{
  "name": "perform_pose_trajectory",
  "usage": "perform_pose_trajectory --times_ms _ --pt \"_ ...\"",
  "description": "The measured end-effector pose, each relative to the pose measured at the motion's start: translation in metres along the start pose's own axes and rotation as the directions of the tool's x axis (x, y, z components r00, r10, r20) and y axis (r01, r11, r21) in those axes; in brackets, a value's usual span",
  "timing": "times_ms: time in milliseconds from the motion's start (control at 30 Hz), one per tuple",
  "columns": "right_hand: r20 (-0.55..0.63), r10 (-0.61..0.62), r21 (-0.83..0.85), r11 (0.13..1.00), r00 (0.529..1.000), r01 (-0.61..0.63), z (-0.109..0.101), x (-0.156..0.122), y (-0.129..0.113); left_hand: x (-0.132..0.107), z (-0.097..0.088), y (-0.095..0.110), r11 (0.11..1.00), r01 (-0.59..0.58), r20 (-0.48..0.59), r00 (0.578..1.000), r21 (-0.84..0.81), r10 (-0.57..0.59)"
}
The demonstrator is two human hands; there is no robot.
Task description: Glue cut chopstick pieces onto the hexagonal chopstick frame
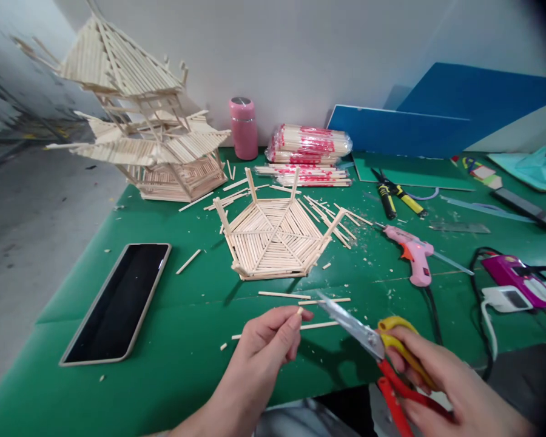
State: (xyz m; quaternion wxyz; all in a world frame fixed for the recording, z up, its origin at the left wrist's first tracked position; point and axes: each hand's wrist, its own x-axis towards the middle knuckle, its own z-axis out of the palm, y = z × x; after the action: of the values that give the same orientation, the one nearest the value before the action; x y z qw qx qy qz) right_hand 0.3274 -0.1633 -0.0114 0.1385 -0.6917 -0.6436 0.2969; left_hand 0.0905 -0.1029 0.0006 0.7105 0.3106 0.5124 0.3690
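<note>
- Left hand (266,340) is pinching a short stick piece (299,311) between thumb and finger, just in front of the hexagonal frame (273,237).
- Right hand (459,379) is wrapped around the scissors (359,331), tips near the left hand, not touching the stick piece.
- Hexagonal frame sits mid-tabletop (186,328): floor looks basically filled in, posts up at several corners, no roof, so partway built imo.
- Plenty of loose sticks (284,295) lying around it, not attached.
- Bigger pagoda model (139,150), back left, already has two roof tiers.
</note>
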Motion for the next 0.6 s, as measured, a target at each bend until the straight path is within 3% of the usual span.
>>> perform_pose_trajectory --times_ms 67,133,300,600 --pt "0.125 0.018 0.050 0.998 0.992 -0.024 0.007 0.005 -0.018 -0.002 -0.002 0.001 0.996 -0.068 -0.029 0.997 0.060 0.069" --pt "0.220 -0.009 -0.013 1.000 0.975 0.012 0.007 0.011 -0.033 -0.005 -0.005 0.001 0.983 -0.137 -0.049 0.988 0.125 0.144" --pt "0.224 -0.029 -0.145 0.988 0.974 0.063 0.002 0.019 -0.049 -0.009 -0.014 -0.005 0.910 -0.298 -0.004 0.950 0.289 0.312" --pt "0.333 0.023 -0.090 0.996 0.943 0.007 0.000 0.023 -0.072 -0.008 -0.019 -0.011 0.799 -0.399 0.124 0.914 0.450 0.387"
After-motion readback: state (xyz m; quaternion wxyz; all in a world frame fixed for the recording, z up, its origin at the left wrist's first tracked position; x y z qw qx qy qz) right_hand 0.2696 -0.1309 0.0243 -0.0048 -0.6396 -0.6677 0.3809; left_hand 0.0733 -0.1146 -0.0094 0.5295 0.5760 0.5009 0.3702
